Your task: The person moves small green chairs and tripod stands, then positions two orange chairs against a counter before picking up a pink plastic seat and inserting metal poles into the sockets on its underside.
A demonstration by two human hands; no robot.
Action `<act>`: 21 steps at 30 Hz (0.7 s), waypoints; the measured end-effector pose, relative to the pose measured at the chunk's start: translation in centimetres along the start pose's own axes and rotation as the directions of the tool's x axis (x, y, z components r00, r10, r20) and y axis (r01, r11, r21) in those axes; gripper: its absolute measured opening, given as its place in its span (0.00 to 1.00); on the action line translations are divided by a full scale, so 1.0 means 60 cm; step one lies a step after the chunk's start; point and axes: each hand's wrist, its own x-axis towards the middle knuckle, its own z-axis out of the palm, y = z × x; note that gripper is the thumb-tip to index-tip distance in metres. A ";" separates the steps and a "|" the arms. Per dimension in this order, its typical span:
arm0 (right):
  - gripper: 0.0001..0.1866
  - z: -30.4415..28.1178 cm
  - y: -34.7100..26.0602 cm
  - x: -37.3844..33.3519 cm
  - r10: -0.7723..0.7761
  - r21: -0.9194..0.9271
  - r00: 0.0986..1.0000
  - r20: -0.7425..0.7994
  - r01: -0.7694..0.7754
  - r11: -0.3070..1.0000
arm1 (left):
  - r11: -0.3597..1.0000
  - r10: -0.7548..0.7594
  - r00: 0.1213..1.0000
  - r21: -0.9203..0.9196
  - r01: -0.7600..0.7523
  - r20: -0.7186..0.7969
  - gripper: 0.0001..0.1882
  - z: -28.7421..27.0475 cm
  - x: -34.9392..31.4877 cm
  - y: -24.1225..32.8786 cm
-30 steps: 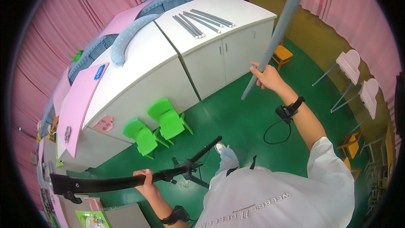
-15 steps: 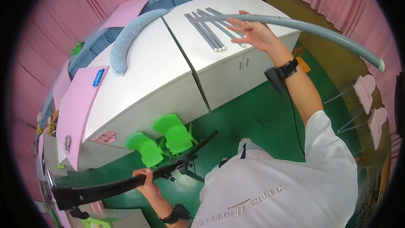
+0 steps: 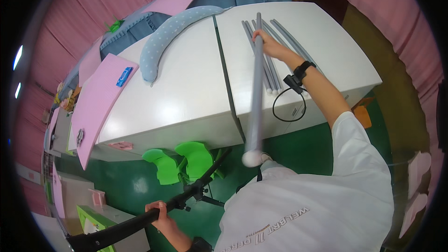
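My right hand is wrapped round a long grey tube above the table. The tube's white-capped end points toward me, close to my body. Beneath it, several similar grey tubes lie side by side on the white table, in two groups. Down at the left, my left hand grips a black pole with clamps and a folded leg, like a tripod stand. The pole slants up from the lower left toward the green chairs.
On the white table lies a curved blue spotted cushion. A pink board at the left carries a blue packet and scissors. Two green chairs stand by the table front. Pale pink chairs are at the right.
The grey tube has swung from pointing right to pointing toward me. My right hand's fingers, spread before, have closed round it. My left hand keeps its grip on the black pole.
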 end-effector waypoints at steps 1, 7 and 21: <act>0.12 0.006 0.016 0.021 -0.056 -0.227 0.997 0.049 0.066 0.972 | 0.999 -0.014 0.999 0.033 0.015 -0.032 0.12 0.014 -0.001 -0.001; 0.17 0.000 0.117 0.155 -0.021 -0.509 0.941 0.338 0.201 0.837 | 0.989 -0.040 0.989 0.138 0.060 -0.144 0.11 0.095 -0.009 -0.004; 0.15 0.054 0.327 0.357 0.314 -0.804 0.832 0.457 0.236 0.545 | 0.903 -0.191 0.877 0.272 0.333 -0.440 0.11 0.230 -0.046 0.001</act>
